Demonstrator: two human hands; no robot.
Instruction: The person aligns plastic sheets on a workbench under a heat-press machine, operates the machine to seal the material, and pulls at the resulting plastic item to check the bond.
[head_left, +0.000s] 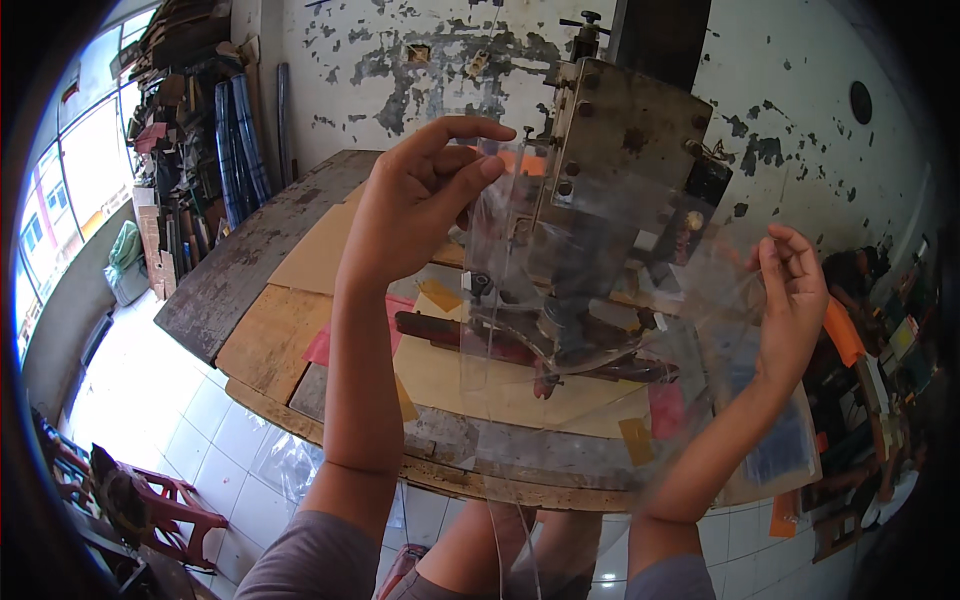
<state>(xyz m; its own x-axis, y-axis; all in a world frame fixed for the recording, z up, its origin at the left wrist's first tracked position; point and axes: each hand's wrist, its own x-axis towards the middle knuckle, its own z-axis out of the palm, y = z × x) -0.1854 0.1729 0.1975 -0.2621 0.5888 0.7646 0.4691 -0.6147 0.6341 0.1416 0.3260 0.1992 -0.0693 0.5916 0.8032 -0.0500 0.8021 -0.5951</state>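
Observation:
Raised in front of me, a large clear plastic sheet [700, 280] stretches between my two hands and hangs down past the table edge. My left hand [425, 195] pinches its upper left part between thumb and fingers. On the other side, my right hand [793, 290] is closed on the sheet's right part, fingers curled and thumb pressed in. Through the film I see a heavy metal press machine [630, 140], a dark red bar [450, 335] low on it, and a cream board [470, 390] lying on the worktable beneath.
The wooden worktable [262, 345] curves around the press. Pink patches [665, 410] and a tan tape piece [635, 440] show near the board. A red stool [175, 515] stands on the floor at left. Rolls [240, 140] and stacked scraps line the window side.

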